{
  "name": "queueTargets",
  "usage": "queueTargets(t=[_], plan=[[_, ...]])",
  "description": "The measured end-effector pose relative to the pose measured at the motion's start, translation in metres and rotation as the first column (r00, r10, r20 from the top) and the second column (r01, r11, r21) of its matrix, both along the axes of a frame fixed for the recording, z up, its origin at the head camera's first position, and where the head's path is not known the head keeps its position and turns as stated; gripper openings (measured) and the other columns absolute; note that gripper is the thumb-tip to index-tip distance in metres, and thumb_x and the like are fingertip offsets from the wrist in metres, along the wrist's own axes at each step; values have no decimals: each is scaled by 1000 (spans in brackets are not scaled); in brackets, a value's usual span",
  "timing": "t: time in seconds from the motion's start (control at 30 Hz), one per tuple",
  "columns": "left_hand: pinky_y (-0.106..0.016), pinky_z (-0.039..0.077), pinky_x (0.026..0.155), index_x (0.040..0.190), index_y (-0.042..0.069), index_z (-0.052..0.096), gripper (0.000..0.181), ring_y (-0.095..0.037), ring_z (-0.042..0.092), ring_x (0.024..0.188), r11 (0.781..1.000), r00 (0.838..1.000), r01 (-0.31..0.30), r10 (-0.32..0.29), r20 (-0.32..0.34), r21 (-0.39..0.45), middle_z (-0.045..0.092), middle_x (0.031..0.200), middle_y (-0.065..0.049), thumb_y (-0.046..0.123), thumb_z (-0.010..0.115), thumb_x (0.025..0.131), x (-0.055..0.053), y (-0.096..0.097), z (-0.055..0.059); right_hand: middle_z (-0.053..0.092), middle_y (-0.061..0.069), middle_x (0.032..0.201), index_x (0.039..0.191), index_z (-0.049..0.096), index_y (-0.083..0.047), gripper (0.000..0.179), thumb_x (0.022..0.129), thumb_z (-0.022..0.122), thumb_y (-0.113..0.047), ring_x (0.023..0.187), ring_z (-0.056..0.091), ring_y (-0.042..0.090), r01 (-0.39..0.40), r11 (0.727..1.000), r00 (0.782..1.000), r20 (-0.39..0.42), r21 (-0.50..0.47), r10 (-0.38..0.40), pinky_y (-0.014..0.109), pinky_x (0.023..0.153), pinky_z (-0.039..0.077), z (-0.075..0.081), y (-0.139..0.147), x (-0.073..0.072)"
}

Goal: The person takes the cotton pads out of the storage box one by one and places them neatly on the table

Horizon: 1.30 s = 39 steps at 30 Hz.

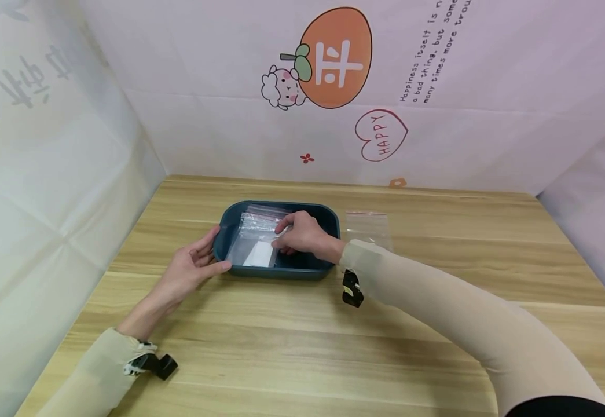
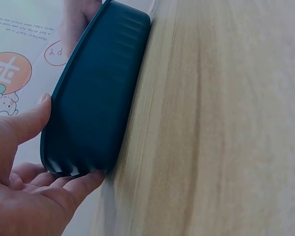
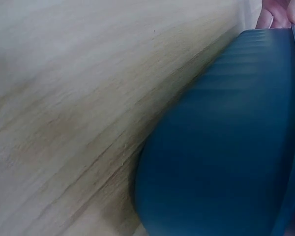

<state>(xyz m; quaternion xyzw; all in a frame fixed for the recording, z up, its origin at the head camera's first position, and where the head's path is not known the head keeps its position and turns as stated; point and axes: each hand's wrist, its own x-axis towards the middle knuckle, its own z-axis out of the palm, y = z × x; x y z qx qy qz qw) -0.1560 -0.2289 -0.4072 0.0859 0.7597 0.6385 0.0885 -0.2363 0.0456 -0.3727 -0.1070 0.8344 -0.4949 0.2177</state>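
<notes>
A dark teal plastic basket [image 1: 302, 272] stands on the table, holding several clear zip-lock bags [image 1: 250, 240]. Something flat and white [image 1: 260, 253] shows through the bags at the front. My left hand [image 1: 190, 266] grips the basket's left end, its thumb at the front rim and its fingers round the end wall, as the left wrist view also shows. Reaching in over the right side, my right hand [image 1: 302, 234] has curled fingers and pinches the right edge of the bags. In the right wrist view the basket's wall [image 3: 221, 132] hides that hand's fingers.
Just right of the basket, another clear zip-lock bag [image 1: 367, 225] lies flat on the wooden table [image 1: 292, 341], partly covered by my right sleeve [image 1: 417, 284]. A white printed cloth [image 1: 229, 116] hangs along the back edge, with more cloth at the sides.
</notes>
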Motion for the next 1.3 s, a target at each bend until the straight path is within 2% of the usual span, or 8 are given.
queueTargets(t=[0.27,0.4,0.57,0.8,0.97,1.2,1.3], plan=[[-24,41,110,167,4,22,87,-35,30,153,1000,1000,4,-4,1,-2,21,171,-18,7,76,99,-2,0,-1,73,14,83,117,69,7,24,94,73,3,74,71,23,20,998,999,30,-54,-18,36,76,65,5,4,-4],[-22,41,109,167,3,21,87,-35,30,153,1000,1000,5,-5,-2,12,20,171,-18,5,76,98,-3,1,0,71,17,88,120,67,10,25,96,66,5,73,71,25,43,991,996,78,-125,-34,42,81,65,6,10,-7],[-21,41,109,167,3,21,88,-35,30,153,1000,1000,6,-6,-1,11,20,171,-18,4,76,98,-2,1,0,70,18,99,126,67,10,30,97,67,1,73,69,21,59,984,992,117,-170,-39,41,82,64,6,11,-8],[-21,42,108,167,4,22,87,-36,31,152,1000,1000,1,-1,-8,7,21,170,-18,4,76,98,-2,0,-1,77,13,104,134,67,3,43,95,79,-9,77,66,19,-17,984,995,94,-177,34,35,79,63,2,6,-4],[-21,42,108,167,4,23,87,-35,31,152,1000,1000,-1,1,-5,6,21,171,-18,4,76,98,-2,1,-2,79,9,109,138,67,1,46,95,81,-12,81,68,17,-84,987,995,33,-134,89,30,71,59,0,4,-2],[-20,43,107,167,3,22,87,-36,30,152,1000,1000,-2,2,-2,11,20,171,-18,4,76,98,-2,0,-2,76,8,124,145,64,-3,53,95,81,-11,88,73,15,-127,985,992,-28,-116,124,28,64,56,3,7,0],[-22,42,108,167,4,22,87,-36,31,152,1000,1000,-2,2,-3,3,21,171,-18,5,76,98,-1,0,-1,76,6,122,146,64,-4,56,94,82,-11,85,72,15,-138,985,990,-54,-102,133,29,64,56,6,8,1]])
